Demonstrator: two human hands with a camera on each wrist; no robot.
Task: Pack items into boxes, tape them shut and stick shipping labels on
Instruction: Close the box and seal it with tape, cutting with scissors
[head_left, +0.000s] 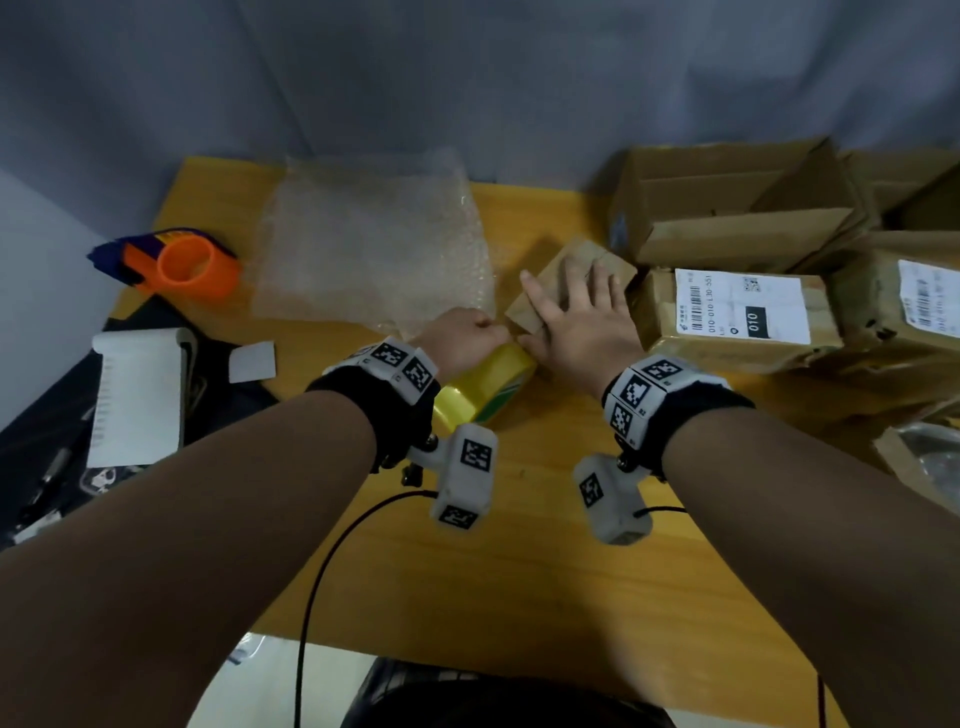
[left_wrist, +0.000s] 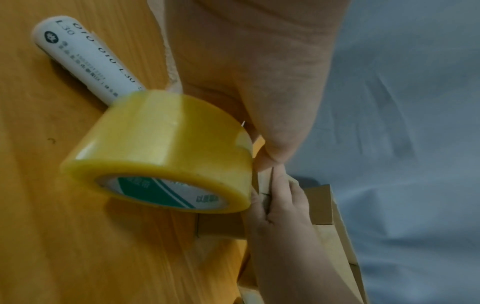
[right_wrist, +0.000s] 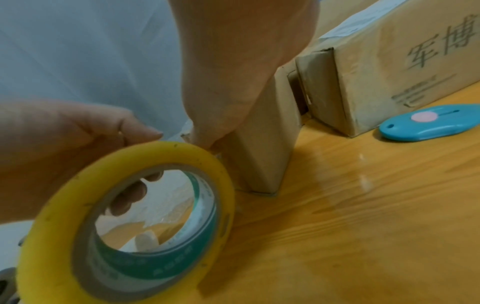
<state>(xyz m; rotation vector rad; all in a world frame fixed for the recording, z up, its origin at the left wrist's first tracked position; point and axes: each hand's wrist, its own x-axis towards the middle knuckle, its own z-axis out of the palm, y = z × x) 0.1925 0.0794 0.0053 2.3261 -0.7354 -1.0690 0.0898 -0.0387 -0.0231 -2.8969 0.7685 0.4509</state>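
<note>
I have my right hand (head_left: 576, 317) laid flat on the small cardboard box (head_left: 558, 283) just right of centre in the head view, fingers straight and spread, pressing it down onto the wooden table (head_left: 519, 571). My left hand (head_left: 465, 338) sits immediately to the left of it, lower in the frame, gripping the yellow tape roll (head_left: 483, 387): in the right wrist view its fingers (right_wrist: 130, 197) curl through the core while the thumb lies over the outer rim.

What matters for my next move is how the roll lies against the box. The roll is just beside the box's near-left end, touching or very nearly so; the left wrist view shows its edge right at the cardboard where my right thumb (left_wrist: 280, 197) holds the corner. I cannot see whether the tape end is already stuck down. The box's long axis runs from lower left to upper right in the head view, away from the roll, so I judge the pull should go along that line, up and right across the top under my right palm. My left hand is the nearer one to the roll; the right must lift or slide clear as the tape comes across.

A labelled box (head_left: 737, 317) stands close on the right, so I have little room beyond the far end.
</note>
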